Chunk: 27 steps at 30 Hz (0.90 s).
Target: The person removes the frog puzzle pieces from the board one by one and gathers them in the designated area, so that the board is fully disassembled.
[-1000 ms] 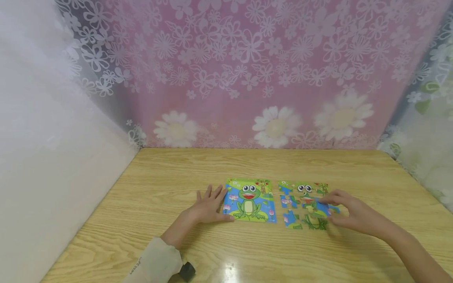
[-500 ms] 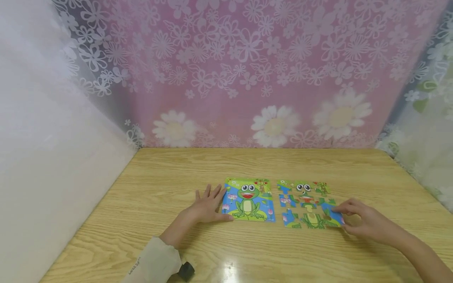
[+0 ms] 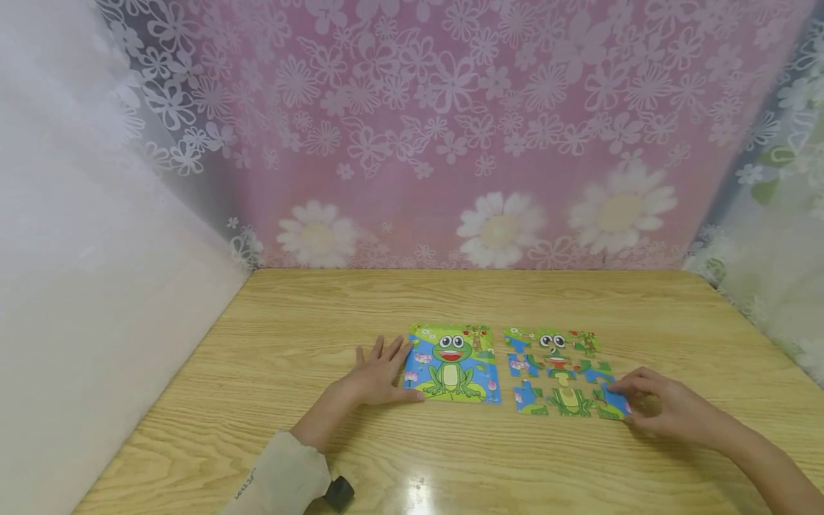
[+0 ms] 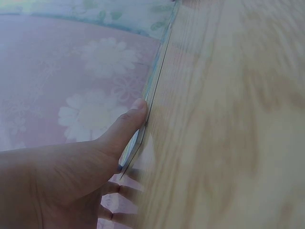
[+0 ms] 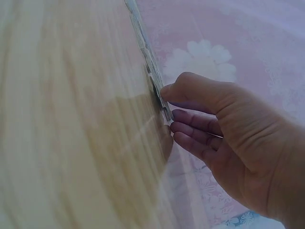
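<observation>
A square frog picture card lies flat on the wooden table. Along its left edge rests my left hand, fingers spread, with the thumb on the lower left corner; the left wrist view shows that thumb at the card's thin edge. To the right, frog jigsaw pieces lie in three rows with gaps between them. My right hand pinches the lower right jigsaw piece between thumb and fingers. Seen edge-on in the right wrist view, the fingertips meet the piece low at the tabletop.
The wooden table reaches back to a pink flowered curtain. A pale sheet hangs along the left side, and a flowered one on the right. A small black object sits by the left sleeve.
My right hand has moved right and slightly toward me, drawing the lower right jigsaw piece away from the middle pieces. My left hand has stayed on the card.
</observation>
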### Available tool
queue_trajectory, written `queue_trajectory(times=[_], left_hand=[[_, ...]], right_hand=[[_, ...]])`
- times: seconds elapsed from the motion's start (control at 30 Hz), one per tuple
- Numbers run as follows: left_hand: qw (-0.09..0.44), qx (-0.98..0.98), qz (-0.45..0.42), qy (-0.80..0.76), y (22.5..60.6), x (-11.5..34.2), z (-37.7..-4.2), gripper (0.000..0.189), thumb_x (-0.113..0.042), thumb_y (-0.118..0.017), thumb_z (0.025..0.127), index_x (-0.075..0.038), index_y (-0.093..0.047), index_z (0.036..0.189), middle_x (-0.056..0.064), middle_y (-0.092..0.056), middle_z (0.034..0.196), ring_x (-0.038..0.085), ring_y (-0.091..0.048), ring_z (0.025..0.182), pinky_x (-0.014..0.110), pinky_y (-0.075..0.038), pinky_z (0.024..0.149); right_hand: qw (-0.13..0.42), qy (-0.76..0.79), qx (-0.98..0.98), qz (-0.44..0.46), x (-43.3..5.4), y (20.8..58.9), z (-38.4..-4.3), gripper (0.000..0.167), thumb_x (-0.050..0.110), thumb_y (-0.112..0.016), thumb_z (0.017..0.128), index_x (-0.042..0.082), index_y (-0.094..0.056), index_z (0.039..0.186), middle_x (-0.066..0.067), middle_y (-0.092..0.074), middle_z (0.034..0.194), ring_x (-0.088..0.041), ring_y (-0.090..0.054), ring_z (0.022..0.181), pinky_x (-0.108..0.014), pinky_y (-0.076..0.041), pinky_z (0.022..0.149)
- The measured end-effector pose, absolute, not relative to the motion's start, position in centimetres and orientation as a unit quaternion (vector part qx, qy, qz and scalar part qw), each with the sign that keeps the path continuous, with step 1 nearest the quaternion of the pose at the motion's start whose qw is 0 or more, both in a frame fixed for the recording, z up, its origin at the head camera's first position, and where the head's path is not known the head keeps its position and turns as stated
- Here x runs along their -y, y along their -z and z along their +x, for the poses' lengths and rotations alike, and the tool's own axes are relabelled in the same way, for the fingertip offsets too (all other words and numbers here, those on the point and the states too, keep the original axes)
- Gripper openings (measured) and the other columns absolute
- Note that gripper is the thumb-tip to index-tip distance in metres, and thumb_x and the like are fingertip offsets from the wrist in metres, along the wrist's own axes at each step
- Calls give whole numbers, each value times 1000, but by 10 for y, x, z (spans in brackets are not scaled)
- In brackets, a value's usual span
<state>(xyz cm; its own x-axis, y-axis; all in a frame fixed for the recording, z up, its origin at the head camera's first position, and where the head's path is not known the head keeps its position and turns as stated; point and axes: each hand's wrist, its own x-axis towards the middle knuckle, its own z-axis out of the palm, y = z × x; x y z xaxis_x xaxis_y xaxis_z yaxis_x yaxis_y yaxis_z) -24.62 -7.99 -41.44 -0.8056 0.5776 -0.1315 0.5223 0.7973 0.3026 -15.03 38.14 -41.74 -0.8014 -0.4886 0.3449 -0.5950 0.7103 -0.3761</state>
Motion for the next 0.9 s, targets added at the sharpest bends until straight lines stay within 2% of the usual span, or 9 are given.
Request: queue_trajectory(times=[0.4,0.9], left_hand=[[111,-941,291,-130,415,81,-246,98,-68,-52,78,-11,-14,149,11,-7,152,40,2,135,67,1,96],[112,-937,297,-145,411,79,-241,95,-63,-55,80,-9,-15,148,13,-9,151,42,1,134,68,1,95]], right_hand=[[74,-257,920,287,-382,416,-151,35,9,-77,74,11,-66,107,3,-53,104,-1,-51,92,-17,-45,71],[62,-251,925,277,-382,413,-148,32,12,-75,77,14,-65,108,2,-54,105,-2,-52,93,-21,-47,71]])
